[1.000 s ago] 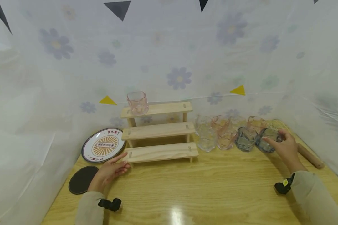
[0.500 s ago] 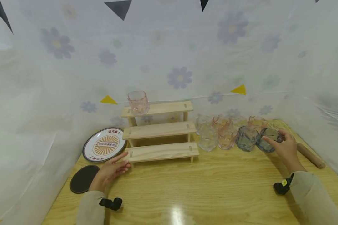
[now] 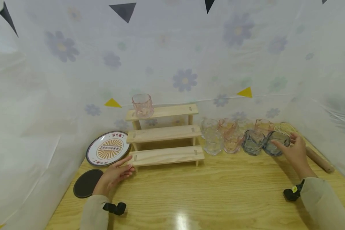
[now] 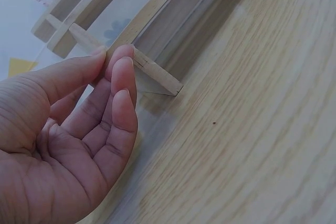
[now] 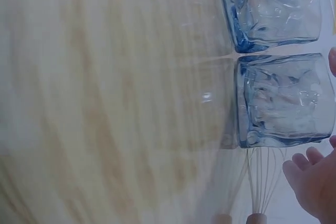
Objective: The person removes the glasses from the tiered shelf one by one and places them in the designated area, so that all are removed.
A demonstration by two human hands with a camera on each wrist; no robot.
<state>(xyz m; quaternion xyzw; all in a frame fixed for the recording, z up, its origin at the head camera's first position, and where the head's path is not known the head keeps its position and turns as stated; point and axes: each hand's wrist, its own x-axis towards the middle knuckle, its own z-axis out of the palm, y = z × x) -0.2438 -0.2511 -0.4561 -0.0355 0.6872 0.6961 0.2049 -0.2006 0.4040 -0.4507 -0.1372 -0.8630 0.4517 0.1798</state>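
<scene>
On the right in the head view, my right hand (image 3: 298, 155) spans the end blue-grey glass (image 3: 277, 144), thumb on the near side and fingers at the far side. The glass stands on the table beside a matching blue-grey glass (image 3: 253, 142). In the right wrist view the thumb and a fingertip sit by the rim of the blue glass (image 5: 286, 100). My left hand (image 3: 115, 175) pinches the left front corner of a three-step wooden stand (image 3: 166, 156), as the left wrist view shows. A pink glass (image 3: 143, 107) stands on its top step.
Several clear (image 3: 213, 143) and pink glasses (image 3: 233, 142) stand right of the stand. A whisk (image 5: 257, 182) with a wooden handle lies past the held glass. At left are a patterned plate (image 3: 108, 148) and a black round mat (image 3: 87, 183). White cloth walls enclose the table (image 3: 172, 198).
</scene>
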